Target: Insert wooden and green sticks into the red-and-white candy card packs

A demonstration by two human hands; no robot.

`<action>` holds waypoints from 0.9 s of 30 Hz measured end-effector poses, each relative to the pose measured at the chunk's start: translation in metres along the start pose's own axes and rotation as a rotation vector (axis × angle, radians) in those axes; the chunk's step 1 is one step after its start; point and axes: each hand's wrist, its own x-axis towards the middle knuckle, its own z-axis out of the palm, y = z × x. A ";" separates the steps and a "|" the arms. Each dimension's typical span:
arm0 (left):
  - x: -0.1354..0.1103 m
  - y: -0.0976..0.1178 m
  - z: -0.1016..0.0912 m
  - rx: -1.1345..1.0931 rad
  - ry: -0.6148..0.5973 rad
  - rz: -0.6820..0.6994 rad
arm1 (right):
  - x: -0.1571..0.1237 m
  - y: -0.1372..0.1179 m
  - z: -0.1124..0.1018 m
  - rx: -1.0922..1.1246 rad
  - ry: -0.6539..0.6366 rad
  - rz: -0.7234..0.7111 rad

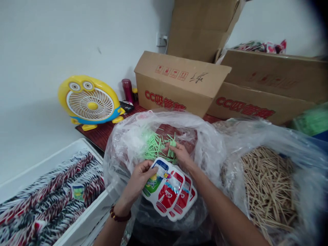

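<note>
"So, what did the left hand (143, 174) have?"

"A fan of flat printed packets (170, 194), overlapping one another. Its thumb lay on the front of the green one marked Sprite and its fingers went behind, so the grip was clamped on them. The others showed red fronts marked Cola, and they spread out toward the right forearm. A beaded bracelet (120, 214) circled the left wrist."

"And the right hand (181, 154)?"

"Its thumb and fingers were closed together on a small bundle of green sticks (172, 147), held roughly upright just above the packets."

"Where did the bundle sit among the rest?"

"Over the mouth of a clear plastic bag (210, 143), beside a loose heap of green sticks (153, 145) lying inside it. A second bag (304, 191), to the right, held brown sticks (269, 188) in a jumble."

"What stood around them?"

"To the left, a white crate (46, 167) held rows of similar packets, packed on edge. Behind, on a dark red table (102, 134), stood a yellow and blue fan (92, 106) with two round eyes, a dark pink bottle (127, 90) and a cardboard box (174, 82) with red lettering. Another cardboard box (256, 92) was farther right."
</note>
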 end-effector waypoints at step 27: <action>0.008 -0.014 0.078 0.467 -0.266 0.119 | -0.147 -0.064 -0.041 -0.846 -0.099 -0.267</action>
